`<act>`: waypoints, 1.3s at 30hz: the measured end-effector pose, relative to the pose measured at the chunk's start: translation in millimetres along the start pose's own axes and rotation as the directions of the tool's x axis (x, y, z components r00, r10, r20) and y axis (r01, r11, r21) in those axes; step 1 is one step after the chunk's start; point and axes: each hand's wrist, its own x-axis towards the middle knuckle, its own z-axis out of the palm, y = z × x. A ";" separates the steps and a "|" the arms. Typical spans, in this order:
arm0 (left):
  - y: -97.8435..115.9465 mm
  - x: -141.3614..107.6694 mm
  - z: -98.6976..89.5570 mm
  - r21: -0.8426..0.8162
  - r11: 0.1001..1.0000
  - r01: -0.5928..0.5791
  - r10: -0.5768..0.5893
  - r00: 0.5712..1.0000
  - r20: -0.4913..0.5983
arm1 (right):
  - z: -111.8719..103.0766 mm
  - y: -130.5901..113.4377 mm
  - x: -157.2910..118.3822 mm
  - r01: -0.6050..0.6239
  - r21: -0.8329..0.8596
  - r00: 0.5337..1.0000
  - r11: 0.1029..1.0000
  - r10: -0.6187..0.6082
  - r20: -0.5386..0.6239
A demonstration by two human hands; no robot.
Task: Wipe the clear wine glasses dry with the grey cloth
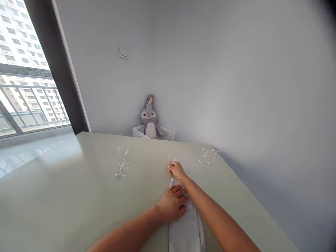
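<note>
My left hand lies flat with its fingers spread on a folded white cloth. Just beyond the cloth's far end, my right hand has its fingers closed round a small clear glass, whose upper part shows above the fingers. To the left, two clear stemmed glasses stand close together, a nearer one and a farther one. Toward the right edge of the table are two more clear glasses, one beside the other.
The pale table reaches back to the grey walls. Behind its far edge, a grey plush rabbit sits in a white perforated basket. A window with a railing is at the left.
</note>
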 end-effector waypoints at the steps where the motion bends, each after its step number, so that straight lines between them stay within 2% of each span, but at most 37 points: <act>1: 0.2 0.4 -0.8 -0.007 1.000 -0.011 0.011 1.000 -0.004 | 14.7 -5.4 1.3 -0.004 -0.001 0.999 1.000 0.004 0.046; 6: 4.8 -0.7 -8.3 -0.105 0.994 -0.042 0.036 0.998 -0.055 | 78.4 -28.4 5.7 -0.027 0.000 0.988 1.000 0.026 0.154; 8: 5.9 -1.8 -10.6 -0.136 0.990 -0.031 0.021 0.997 -0.072 | 89.5 -34.4 6.0 -0.027 0.014 0.988 1.000 0.024 0.155; 10: 5.4 -2.3 -10.8 -0.138 0.990 -0.024 0.014 0.997 -0.075 | 86.3 -36.8 6.2 -0.023 0.033 0.993 0.999 0.019 0.119; 12: 3.2 -1.9 -9.0 -0.112 0.993 -0.023 0.017 0.999 -0.051 | 67.5 -34.4 7.2 -0.023 0.053 1.000 0.998 0.022 0.020; 14: 0.0 -1.1 -6.2 -0.075 0.997 -0.015 0.013 1.000 -0.019 | 35.3 -27.0 9.6 -0.032 0.076 0.987 0.997 0.043 -0.153; 16: -3.5 -0.4 -3.3 -0.048 0.999 0.005 -0.005 1.000 0.009 | -4.8 -16.2 12.9 -0.050 0.106 0.928 0.993 0.086 -0.363; 18: -6.4 -0.3 -0.8 -0.038 0.999 0.025 -0.024 0.999 0.032 | -45.3 -4.3 17.0 -0.072 0.140 0.834 0.988 0.137 -0.534; 20: -8.3 -0.5 0.9 -0.037 0.999 0.036 -0.034 0.998 0.054 | -79.9 5.9 21.8 -0.083 0.167 0.752 0.982 0.172 -0.636; 22: -9.1 -0.8 1.5 -0.042 0.998 0.042 -0.039 0.997 0.063 | -105.0 12.6 27.3 -0.077 0.186 0.723 0.979 0.183 -0.666; 26: -8.9 -0.9 -0.7 -0.055 0.998 0.038 -0.035 0.997 0.067 | -126.6 16.8 37.6 -0.059 0.201 0.780 0.978 0.171 -0.602; 30: -8.5 -0.8 -2.8 -0.062 0.997 0.038 -0.033 0.997 0.076 | -117.8 14.4 41.8 -0.093 0.179 0.828 0.980 0.176 -0.533; 33: -8.7 -1.0 -1.6 -0.062 0.997 0.049 -0.044 0.996 0.081 | -92.7 8.9 38.3 -0.128 0.153 0.878 0.980 0.184 -0.443; 35: -8.5 -1.0 -0.7 -0.062 0.997 0.050 -0.046 0.996 0.074 | -69.2 2.6 32.0 -0.148 0.140 0.921 0.979 0.188 -0.341; 37: -7.7 -0.6 -1.0 -0.063 0.997 0.042 -0.037 0.997 0.065 | -42.9 -6.1 22.1 -0.169 0.128 0.962 0.977 0.192 -0.196; 39: -6.0 0.0 -2.8 -0.066 0.997 0.031 -0.027 0.998 0.058 | -15.7 -16.3 9.1 -0.190 0.115 0.981 0.975 0.193 -0.017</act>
